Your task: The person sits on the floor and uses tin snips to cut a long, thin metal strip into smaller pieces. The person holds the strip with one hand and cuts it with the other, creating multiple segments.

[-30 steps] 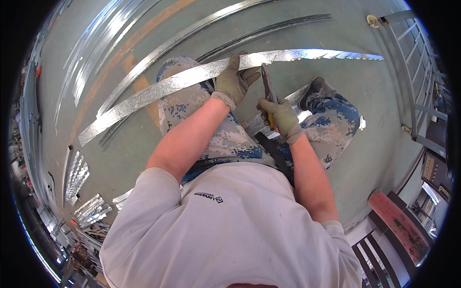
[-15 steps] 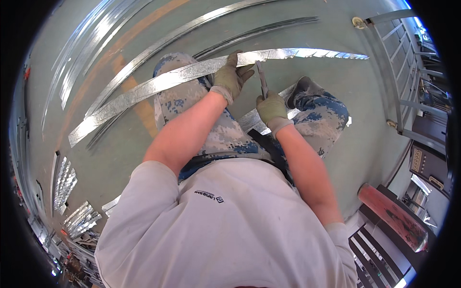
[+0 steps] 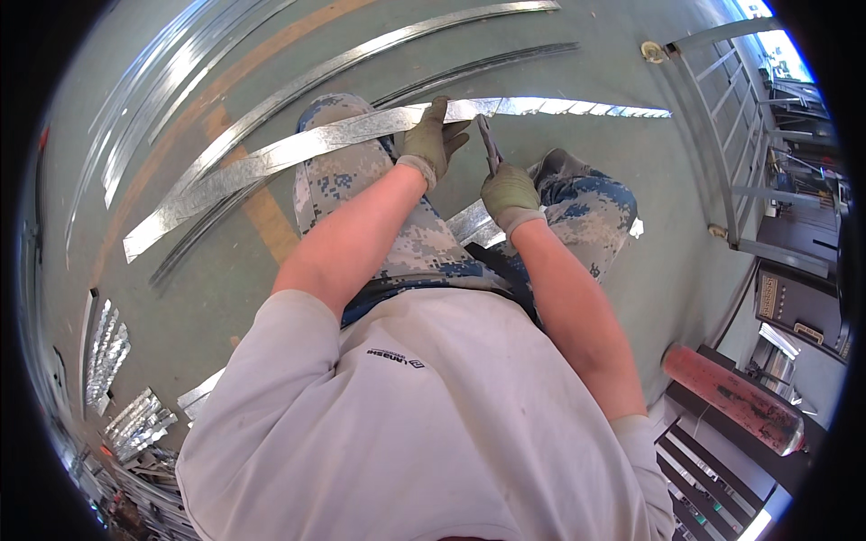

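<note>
A long, shiny sheet-metal strip (image 3: 334, 135) lies across my raised left thigh. Its right part (image 3: 577, 107) has a row of cuts or folds along the near edge and tapers to a tip. My left hand (image 3: 431, 142), in an olive glove, grips the strip near its middle, thumb on top. In my right hand (image 3: 511, 193), gloved alike, is a dark plier-like hand tool (image 3: 489, 147), perhaps snips. The tool's tip reaches the strip's near edge, just right of my left hand. Whether its jaws bite the metal I cannot tell.
More metal strips (image 3: 388, 41) lie on the green floor ahead. Crinkled metal pieces (image 3: 140, 422) lie at lower left. A wheeled metal frame (image 3: 722, 117) stands at right, with a red cylinder (image 3: 732, 397) at lower right. My bent right leg (image 3: 586, 212) is beside the tool hand.
The whole view has shifted slightly, with the right-hand surroundings moving left in the picture. Both hands keep their grips, and the tool stays at the strip's near edge.
</note>
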Demonstrator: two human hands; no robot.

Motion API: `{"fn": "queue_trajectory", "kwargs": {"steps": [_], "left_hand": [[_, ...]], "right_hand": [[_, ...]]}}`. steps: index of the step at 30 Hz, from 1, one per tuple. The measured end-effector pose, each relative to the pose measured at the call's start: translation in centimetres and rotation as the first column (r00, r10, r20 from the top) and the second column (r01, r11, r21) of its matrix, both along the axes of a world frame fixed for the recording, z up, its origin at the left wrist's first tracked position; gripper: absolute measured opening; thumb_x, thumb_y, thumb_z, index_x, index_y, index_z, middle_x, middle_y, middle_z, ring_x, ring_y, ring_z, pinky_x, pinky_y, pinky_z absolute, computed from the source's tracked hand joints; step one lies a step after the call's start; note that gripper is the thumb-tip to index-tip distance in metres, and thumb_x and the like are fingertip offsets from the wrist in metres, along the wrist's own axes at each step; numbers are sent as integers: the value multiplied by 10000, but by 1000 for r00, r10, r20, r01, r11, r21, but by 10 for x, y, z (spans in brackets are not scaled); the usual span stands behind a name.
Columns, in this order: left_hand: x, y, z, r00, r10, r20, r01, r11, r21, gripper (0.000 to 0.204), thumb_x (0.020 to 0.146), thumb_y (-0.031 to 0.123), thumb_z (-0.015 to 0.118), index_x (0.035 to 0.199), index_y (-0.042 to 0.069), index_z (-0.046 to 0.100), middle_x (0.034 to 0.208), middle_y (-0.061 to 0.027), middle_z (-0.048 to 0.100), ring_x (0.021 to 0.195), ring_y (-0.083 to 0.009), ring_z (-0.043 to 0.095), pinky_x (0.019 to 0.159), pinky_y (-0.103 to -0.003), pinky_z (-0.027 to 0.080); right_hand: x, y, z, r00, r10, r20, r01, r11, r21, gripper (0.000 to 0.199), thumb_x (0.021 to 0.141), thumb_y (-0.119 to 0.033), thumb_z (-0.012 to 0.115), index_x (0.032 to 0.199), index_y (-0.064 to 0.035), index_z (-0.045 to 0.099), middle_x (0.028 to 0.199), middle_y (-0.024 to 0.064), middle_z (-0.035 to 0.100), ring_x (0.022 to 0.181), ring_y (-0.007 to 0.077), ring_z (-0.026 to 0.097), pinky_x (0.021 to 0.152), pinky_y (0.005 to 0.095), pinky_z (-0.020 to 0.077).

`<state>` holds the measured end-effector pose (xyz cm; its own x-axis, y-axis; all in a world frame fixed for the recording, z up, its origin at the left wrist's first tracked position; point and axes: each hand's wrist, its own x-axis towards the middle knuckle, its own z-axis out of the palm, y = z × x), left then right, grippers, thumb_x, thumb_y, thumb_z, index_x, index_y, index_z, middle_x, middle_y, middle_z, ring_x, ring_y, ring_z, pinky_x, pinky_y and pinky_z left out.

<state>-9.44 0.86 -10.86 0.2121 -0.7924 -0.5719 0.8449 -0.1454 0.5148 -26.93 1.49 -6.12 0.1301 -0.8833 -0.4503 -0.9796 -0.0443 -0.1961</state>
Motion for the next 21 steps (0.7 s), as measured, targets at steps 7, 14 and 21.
{"fn": "queue_trajectory", "kwargs": {"steps": [7, 14, 21], "left_hand": [[6, 9, 10, 989, 117, 88, -127, 984, 121, 465, 1132, 409, 686, 1489, 112, 667, 1318, -114, 739, 1086, -266, 776, 919, -407, 673], [4, 7, -6, 978, 152, 143, -169, 979, 113, 392, 1122, 386, 665, 1418, 145, 754, 1261, -110, 752, 959, -243, 776, 831, -360, 686], [7, 0, -16, 970, 140, 197, -173, 971, 164, 375, 1155, 327, 639, 1444, 101, 716, 1234, -138, 776, 943, -272, 792, 870, -395, 706]], "right_hand": [[-2, -3, 2, 999, 36, 37, -38, 999, 35, 393, 996, -270, 643, 1250, -13, 798, 1253, 315, 772, 1195, 478, 748, 1057, 534, 599], [-12, -9, -10, 996, 87, 16, -87, 996, 21, 397, 1029, -327, 628, 1215, -23, 804, 1205, 316, 781, 1180, 488, 743, 1050, 545, 584], [-6, -6, -10, 967, 246, -67, -252, 963, -94, 387, 1127, -276, 523, 1246, -55, 818, 1257, 305, 775, 1175, 462, 766, 998, 561, 610]]}}
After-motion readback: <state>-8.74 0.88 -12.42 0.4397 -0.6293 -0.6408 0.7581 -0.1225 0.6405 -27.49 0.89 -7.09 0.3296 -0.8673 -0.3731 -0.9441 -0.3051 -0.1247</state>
